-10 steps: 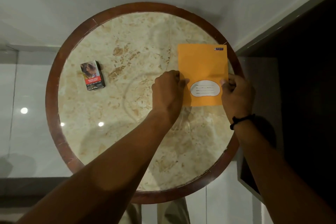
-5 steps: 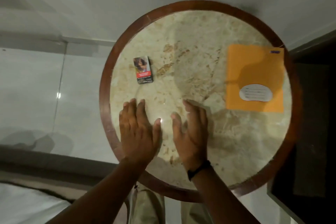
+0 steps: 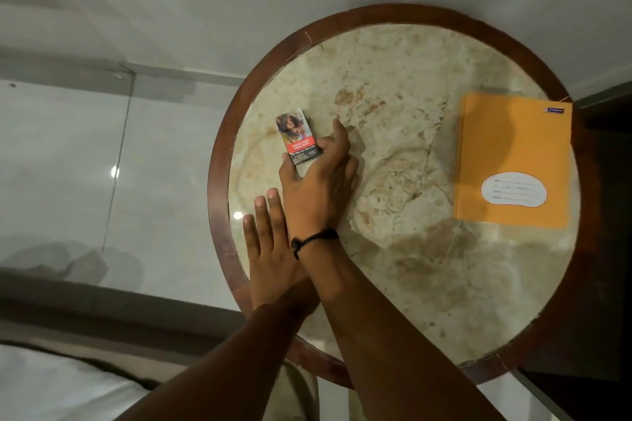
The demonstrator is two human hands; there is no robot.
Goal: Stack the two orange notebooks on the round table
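- Marble between your right hand (image 3: 318,178) and the notebooks (image 3: 513,164): bare, open passage.
- Near side of the table (image 3: 219,181): your crossed forearms block it.
- Pack (image 3: 297,137): at your right fingers, left side.

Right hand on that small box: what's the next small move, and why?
Probably lift the small box clear. The right hand has thumb and fingers around its near end, while the orange notebooks already lie together at the round table's right edge. The left hand rests flat.
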